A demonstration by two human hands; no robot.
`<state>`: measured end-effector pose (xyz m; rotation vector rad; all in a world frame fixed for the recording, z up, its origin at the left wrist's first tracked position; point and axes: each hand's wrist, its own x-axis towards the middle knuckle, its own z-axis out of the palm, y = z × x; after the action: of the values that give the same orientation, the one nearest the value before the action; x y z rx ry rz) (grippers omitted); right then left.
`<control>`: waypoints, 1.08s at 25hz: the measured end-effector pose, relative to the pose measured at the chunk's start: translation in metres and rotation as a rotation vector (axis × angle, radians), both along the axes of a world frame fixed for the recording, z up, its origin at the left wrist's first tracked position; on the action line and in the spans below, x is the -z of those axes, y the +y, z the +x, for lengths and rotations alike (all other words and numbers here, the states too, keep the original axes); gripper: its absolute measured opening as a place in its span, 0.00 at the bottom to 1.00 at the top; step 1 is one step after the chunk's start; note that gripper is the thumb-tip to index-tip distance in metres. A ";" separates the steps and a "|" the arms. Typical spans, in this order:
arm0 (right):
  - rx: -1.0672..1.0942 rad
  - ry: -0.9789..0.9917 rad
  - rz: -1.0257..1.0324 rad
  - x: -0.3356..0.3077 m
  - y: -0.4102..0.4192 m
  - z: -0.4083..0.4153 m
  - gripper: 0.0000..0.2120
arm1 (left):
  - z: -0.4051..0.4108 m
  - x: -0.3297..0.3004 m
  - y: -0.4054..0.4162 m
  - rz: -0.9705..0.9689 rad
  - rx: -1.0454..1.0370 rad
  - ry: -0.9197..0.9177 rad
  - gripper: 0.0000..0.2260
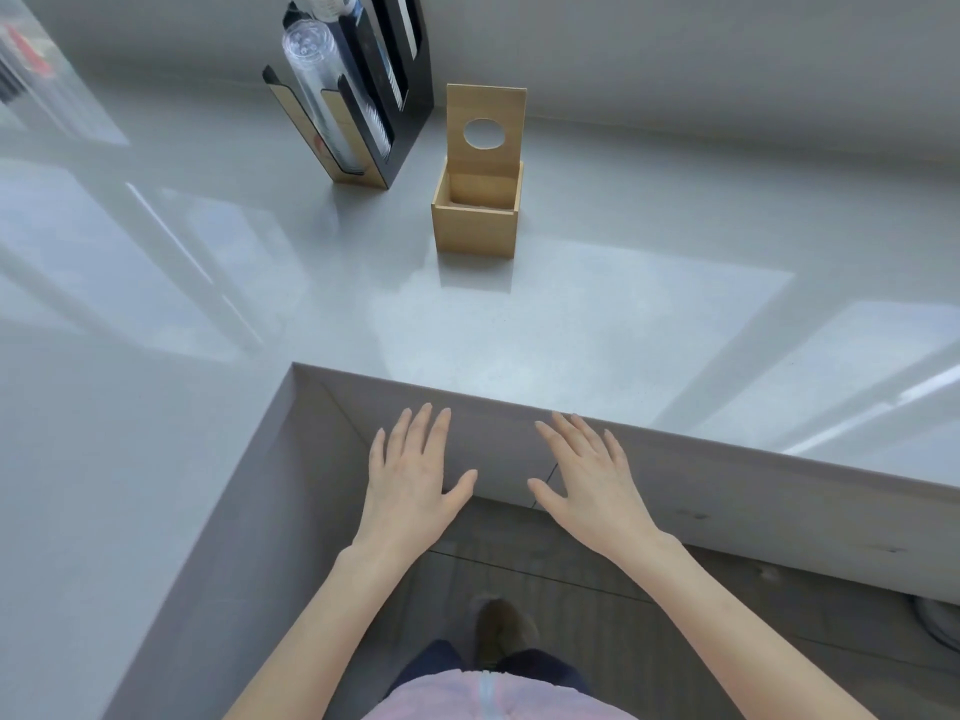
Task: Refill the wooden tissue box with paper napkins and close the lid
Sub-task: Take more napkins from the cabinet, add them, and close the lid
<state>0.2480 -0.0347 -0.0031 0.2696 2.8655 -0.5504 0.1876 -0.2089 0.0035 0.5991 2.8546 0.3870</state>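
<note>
Both hands were held out flat, palms down, fingers spread, empty, in front of the counter edge: left hand [413,478], right hand [589,478], near each other, not touching. Wooden tissue box [475,226] stood on the glossy grey counter [597,324], well beyond the hands, lid [485,103] upright and open, round hole in it. Black cup dispenser [358,90] beyond the left hand, just left of the box.
</note>
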 end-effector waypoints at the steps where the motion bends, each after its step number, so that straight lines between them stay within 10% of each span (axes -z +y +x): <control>1: 0.008 0.001 -0.002 0.001 -0.003 0.003 0.28 | 0.002 0.002 -0.003 -0.002 0.010 -0.007 0.30; 27: 0.117 0.280 0.385 0.158 0.003 -0.042 0.31 | -0.064 0.149 0.015 -0.106 0.285 0.210 0.29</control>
<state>0.2060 -0.0313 -0.1611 0.4545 3.2313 -0.0477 0.1239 -0.1937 -0.1458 1.0633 2.8970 0.1313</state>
